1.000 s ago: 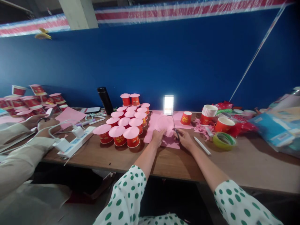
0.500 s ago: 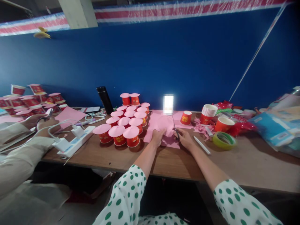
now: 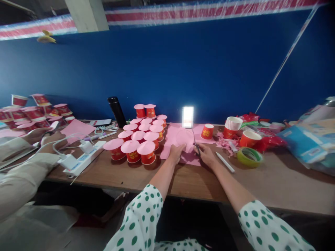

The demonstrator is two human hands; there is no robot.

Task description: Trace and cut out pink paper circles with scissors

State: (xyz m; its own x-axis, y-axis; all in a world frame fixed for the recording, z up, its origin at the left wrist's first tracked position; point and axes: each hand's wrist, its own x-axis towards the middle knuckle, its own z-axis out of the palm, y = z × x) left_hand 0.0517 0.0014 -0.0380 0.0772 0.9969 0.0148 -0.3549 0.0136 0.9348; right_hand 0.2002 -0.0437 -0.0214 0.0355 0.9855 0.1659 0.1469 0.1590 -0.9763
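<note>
My left hand (image 3: 176, 153) pinches the near edge of a piece of pink paper (image 3: 184, 136) with a round outline on it. Scissors (image 3: 197, 149) are in my right hand (image 3: 206, 155), their blades pointing away from me along the paper's right side. Under the piece lie larger pink sheets (image 3: 167, 139). A red paper cup (image 3: 207, 131) stands just beyond my right hand, and a white pen (image 3: 225, 162) lies to its right. Left of my hands are several upturned red cups (image 3: 148, 158) topped with pink paper discs (image 3: 146, 147).
A cup stack (image 3: 232, 127), pink scraps (image 3: 228, 145), a tape roll (image 3: 249, 157) and plastic bags (image 3: 309, 139) lie to the right. On the left are a black flask (image 3: 116, 111), a power strip (image 3: 85, 161) and another person's hands (image 3: 51, 139). A blue partition (image 3: 167, 66) rises behind.
Almost nothing differs. Both my hands stay at the pink paper with the scissors in the right; the view has shifted very slightly.
</note>
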